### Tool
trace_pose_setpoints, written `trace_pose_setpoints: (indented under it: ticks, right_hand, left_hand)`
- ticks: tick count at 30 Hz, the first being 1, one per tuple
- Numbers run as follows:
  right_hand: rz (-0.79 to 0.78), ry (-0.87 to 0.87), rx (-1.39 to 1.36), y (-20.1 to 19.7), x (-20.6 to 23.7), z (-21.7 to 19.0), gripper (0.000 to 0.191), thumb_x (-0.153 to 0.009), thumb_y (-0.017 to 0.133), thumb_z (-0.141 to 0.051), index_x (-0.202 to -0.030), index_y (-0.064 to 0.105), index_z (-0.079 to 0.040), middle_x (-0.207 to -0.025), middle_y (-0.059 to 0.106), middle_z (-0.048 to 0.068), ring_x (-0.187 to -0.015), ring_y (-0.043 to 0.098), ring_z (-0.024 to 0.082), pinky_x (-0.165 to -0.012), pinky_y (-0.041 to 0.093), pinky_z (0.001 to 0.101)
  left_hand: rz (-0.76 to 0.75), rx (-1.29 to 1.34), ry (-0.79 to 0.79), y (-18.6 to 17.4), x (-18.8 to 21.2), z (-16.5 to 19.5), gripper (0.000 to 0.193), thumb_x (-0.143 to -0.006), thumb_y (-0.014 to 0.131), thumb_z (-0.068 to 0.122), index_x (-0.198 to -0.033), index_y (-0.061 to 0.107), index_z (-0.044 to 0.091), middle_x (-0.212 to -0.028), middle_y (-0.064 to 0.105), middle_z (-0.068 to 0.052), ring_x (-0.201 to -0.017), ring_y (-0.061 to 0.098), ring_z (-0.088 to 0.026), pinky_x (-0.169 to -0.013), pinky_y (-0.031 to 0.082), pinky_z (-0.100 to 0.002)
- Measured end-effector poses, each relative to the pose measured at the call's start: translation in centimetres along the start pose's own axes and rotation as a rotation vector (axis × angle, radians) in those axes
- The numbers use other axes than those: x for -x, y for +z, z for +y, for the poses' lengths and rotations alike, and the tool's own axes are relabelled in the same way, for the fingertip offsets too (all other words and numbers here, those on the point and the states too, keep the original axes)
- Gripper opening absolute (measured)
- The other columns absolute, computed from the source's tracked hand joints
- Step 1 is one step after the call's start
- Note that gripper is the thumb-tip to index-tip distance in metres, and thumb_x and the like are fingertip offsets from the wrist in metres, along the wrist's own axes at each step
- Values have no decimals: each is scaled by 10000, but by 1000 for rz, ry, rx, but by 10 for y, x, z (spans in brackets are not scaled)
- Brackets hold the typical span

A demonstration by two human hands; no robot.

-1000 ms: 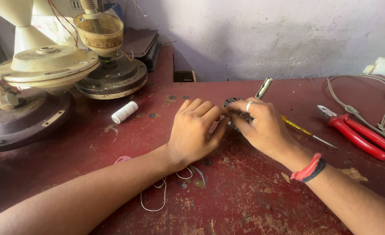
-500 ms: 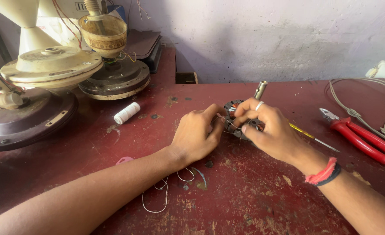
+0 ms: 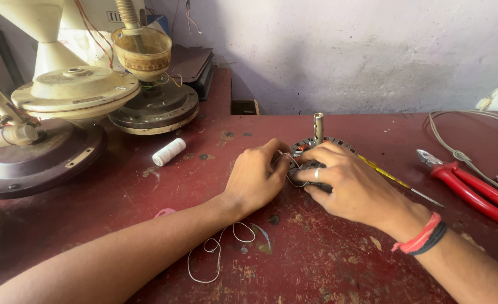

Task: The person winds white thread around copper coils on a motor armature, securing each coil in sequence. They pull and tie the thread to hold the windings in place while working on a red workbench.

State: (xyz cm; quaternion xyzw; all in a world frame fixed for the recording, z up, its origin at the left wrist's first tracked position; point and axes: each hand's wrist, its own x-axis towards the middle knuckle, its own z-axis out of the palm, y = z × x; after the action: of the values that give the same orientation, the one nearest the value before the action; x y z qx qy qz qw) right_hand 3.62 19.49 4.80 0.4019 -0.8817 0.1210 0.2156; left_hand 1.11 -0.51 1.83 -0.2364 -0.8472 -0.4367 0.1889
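Both hands have edged apart, left hand [image 3: 256,180] and right hand [image 3: 347,183] still pinching the ribbed metal stator [image 3: 316,149].

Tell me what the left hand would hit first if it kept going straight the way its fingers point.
Probably the round metal motor part that the left hand already touches, with the right hand close behind it; depth is unclear.

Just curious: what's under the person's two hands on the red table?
A round metal motor part with an upright shaft; left hand and right hand cover most of it. Its lower half is hidden.
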Motion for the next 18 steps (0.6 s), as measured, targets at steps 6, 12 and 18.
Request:
trace_pose_setpoints:
  ticks: [6, 12, 18]
  right_hand:
    - [-21, -64, 143, 6, -1, -8, 193, -706, 787, -80, -896, 824, -67, -1206, 649, 183, -1181, 562, 331, -1018, 435, 468]
    - [121, -89, 89, -1, -5, -22, 104, -748, 780, -116, -826, 801, -50, -1150, 684, 165, -1132, 615, 309, -961, 501, 427]
    - [266, -179, 39, -9, 0, -46, 100, -765, 772, -104, -835, 780, -33, -940, 714, 123, -935, 663, 282, -771, 534, 405]
  left_hand:
    - [-13, 26, -9, 0, 1, -2, 220, -933, 608, 191, -1097, 652, 52, -951, 764, -144, -860, 747, -322, -785, 573, -421]
    - [207, -76, 346, -9, 5, 1, 370, -768, 614, 42, -1136, 596, 15, -1033, 650, -149, -1023, 601, -327, -908, 452, -441]
    - [204, -45, 336, -11, 14, 2, 275, -773, 593, 24, -1042, 638, 59, -971, 648, -103, -980, 600, -291, -871, 457, -411]
